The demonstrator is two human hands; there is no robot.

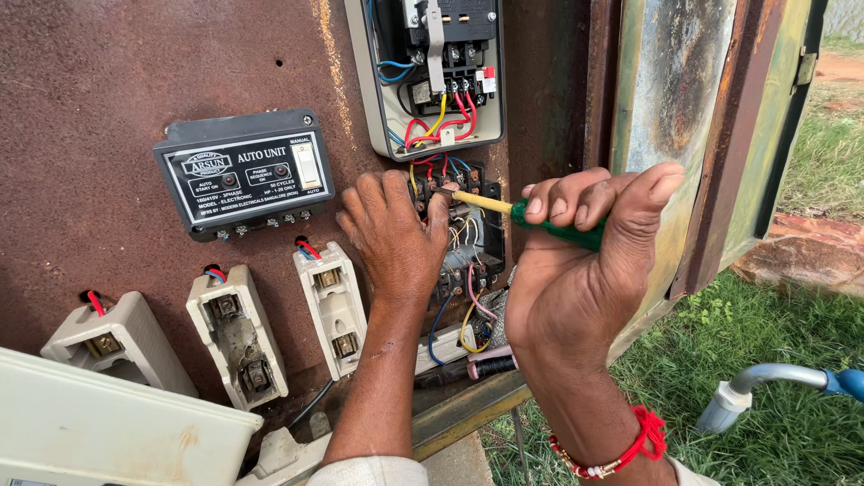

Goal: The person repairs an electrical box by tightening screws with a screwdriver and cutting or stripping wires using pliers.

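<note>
Two hands at wired terminal box (468,238) (rusty cabinet (135,72)): right hand (585,270) fisted round screwdriver (531,216), left hand (396,234) spread

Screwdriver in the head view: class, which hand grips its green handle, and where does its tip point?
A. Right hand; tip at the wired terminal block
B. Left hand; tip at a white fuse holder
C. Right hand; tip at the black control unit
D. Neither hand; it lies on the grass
A: the right hand wraps the screwdriver handle, and the tip meets the terminal block beside the left hand.

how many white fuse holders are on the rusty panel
3, in a row along the lower left: left one, middle one, right one beside the left hand. More may be hidden behind the arms.
</note>
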